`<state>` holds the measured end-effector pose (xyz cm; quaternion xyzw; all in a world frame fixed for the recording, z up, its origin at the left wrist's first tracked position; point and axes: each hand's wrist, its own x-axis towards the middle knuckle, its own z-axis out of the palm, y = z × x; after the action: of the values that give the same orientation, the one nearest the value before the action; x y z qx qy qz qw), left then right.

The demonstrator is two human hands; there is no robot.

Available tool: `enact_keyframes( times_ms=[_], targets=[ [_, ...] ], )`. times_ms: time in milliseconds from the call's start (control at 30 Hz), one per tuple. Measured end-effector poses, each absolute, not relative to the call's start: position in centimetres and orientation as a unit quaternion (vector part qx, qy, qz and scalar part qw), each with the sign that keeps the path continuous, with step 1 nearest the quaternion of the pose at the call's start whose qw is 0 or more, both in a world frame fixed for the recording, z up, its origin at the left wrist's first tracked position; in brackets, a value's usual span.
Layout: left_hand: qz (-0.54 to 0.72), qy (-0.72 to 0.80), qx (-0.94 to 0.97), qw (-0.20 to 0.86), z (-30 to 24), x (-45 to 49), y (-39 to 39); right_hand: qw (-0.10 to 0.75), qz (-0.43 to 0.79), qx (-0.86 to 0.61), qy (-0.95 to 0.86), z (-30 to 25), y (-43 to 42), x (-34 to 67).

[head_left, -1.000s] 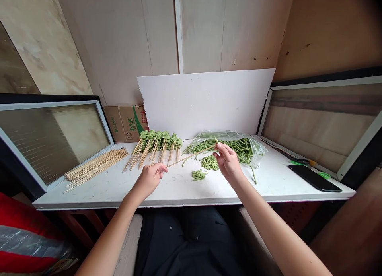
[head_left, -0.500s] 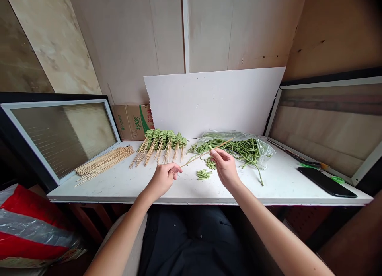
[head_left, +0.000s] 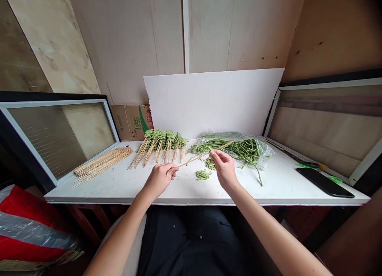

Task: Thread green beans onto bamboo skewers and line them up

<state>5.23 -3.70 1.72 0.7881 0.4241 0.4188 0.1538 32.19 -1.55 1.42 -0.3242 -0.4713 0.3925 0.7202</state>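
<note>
My left hand [head_left: 160,177] pinches the near end of a bare bamboo skewer [head_left: 197,157] that slants up to the right over the white table [head_left: 125,186]. My right hand [head_left: 223,167] is closed on a short green bean piece [head_left: 210,149] held against the skewer's middle. Two small heaps of cut bean pieces [head_left: 203,174] lie on the table between and behind my hands. A clear plastic bag of long green beans [head_left: 238,147] lies just behind my right hand.
Finished bean skewers [head_left: 161,142] fan out at the back, with a pile of bare skewers [head_left: 101,164] to their left. A black phone [head_left: 325,181] and green-handled scissors [head_left: 307,164] lie at the right. A cardboard box [head_left: 131,121] and framed glass panels flank the table.
My right hand dropped from the skewer's far tip toward its middle with the bean piece. The left hand kept its hold and shifted slightly; the camera view moved a little.
</note>
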Motion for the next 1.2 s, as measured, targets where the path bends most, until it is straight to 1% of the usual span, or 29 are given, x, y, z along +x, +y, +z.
enact_keyframes(
  times_ms=[133,400,533,767,967,1067,1133,1200],
  targets=[
    [0.375,0.422,0.814,0.137,1.4,5.0,-3.6,0.715,0.384,-0.329,-0.482,1.5,-1.9,31.8],
    [0.347,0.406,0.823,0.195,0.5,4.6,-3.2,0.699,0.384,-0.324,-0.509,1.1,-2.7,30.8],
    [0.317,0.421,0.819,0.224,0.6,4.7,-3.4,0.705,0.374,-0.312,-0.516,0.9,-2.8,30.6],
    [0.319,0.415,0.828,0.204,1.1,5.2,-3.6,0.703,0.343,-0.304,-0.544,0.6,-2.5,30.6],
    [0.309,0.430,0.821,0.214,0.9,5.4,-3.7,0.681,0.356,-0.321,-0.553,0.0,-2.2,30.2],
    [0.322,0.439,0.811,0.214,0.9,5.7,-3.7,0.665,0.335,-0.335,-0.577,-0.3,-1.8,30.2],
    [0.336,0.441,0.805,0.214,0.9,5.9,-3.6,0.642,0.333,-0.342,-0.600,-0.4,-1.4,30.6],
    [0.357,0.449,0.792,0.207,0.7,5.8,-3.2,0.598,0.354,-0.340,-0.633,-0.5,-0.6,31.7]
  ],
)
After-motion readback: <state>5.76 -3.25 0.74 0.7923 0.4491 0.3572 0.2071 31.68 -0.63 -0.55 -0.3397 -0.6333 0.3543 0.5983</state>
